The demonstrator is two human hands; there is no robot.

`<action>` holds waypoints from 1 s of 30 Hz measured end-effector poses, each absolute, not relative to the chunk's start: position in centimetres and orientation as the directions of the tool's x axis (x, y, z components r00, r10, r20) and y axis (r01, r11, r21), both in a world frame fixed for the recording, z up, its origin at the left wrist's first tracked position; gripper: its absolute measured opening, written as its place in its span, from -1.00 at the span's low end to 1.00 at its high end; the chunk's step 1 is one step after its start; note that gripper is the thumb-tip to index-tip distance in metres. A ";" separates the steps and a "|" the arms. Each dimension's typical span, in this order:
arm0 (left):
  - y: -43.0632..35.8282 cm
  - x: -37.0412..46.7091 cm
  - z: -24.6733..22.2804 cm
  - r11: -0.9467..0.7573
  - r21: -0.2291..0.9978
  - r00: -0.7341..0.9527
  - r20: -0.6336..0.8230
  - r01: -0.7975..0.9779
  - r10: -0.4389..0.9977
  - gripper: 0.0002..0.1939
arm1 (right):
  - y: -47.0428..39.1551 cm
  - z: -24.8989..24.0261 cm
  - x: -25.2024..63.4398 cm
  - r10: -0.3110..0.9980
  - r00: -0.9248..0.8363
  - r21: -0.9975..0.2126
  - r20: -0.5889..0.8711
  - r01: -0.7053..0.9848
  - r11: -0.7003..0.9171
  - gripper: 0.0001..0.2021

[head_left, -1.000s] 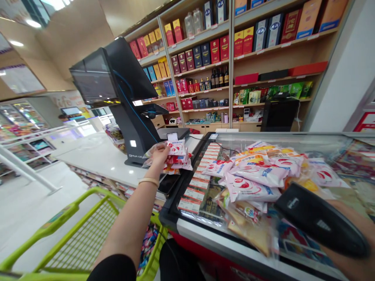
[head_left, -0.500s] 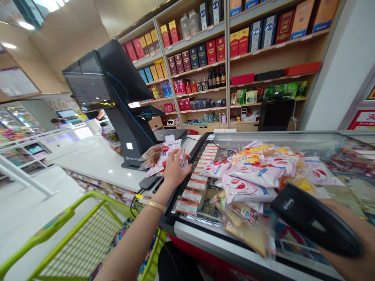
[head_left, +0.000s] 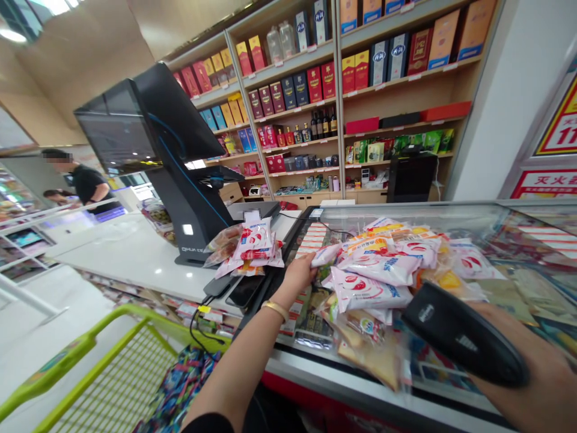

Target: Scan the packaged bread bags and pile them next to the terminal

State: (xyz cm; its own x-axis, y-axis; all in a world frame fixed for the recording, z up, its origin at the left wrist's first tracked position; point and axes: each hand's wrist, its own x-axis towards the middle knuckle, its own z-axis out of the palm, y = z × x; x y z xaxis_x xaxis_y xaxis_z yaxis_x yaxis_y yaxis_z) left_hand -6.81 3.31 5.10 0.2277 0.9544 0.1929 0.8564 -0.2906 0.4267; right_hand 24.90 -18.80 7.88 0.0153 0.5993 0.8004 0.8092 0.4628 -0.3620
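My left hand point(head_left: 299, 273) is closed on the left end of a white-and-pink snack packet point(head_left: 326, 255) at the edge of a heap. My right hand point(head_left: 541, 376) grips a black handheld barcode scanner point(head_left: 464, 334), its head near the front right of the heap. The heap of several packaged snacks point(head_left: 381, 264) lies on the glass counter point(head_left: 518, 258). In front of it is a clear bag of sliced bread point(head_left: 369, 355). Left of my left hand, a small stack of similar packets point(head_left: 256, 240) sits on the white counter.
A dual-screen checkout terminal point(head_left: 180, 180) stands behind the small stack. Beside the stack lies a dark phone point(head_left: 246, 291). A green shopping basket point(head_left: 108, 367) with colourful packs stands at lower left. Shelves of boxes and bottles point(head_left: 297, 102) line the back. A person point(head_left: 92, 183) stands far left.
My left hand has left the small stack, moved right to the heap and taken hold of a packet there. The scanner stays in my right hand. The view has turned slightly.
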 end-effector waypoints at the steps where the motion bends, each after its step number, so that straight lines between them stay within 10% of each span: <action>1: 3.1 -7.0 5.2 -0.259 0.489 0.169 0.220 0.833 0.961 -0.71 | -18.7 7.8 25.1 0.590 0.001 -0.352 0.807 0.804 0.479 -0.76; 14: -5.3 -5.1 6.0 -0.258 0.966 -0.450 0.216 -0.033 0.866 -0.63 | -18.6 8.2 25.6 0.507 -0.175 -0.201 0.844 0.774 0.601 -0.63; 30: -9.4 -2.2 4.3 -0.249 0.930 -0.416 0.347 0.271 0.841 -0.77 | -18.9 8.5 23.0 0.591 -0.195 -0.336 0.782 0.668 0.664 -0.64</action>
State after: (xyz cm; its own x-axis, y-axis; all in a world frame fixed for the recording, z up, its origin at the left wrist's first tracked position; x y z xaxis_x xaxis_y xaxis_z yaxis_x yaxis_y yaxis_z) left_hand -2.20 -9.41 4.34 -0.4156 0.8408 0.3470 0.2714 -0.2495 0.9296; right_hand 23.00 -18.93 8.46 -0.1948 0.5914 0.7825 0.6676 0.6644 -0.3359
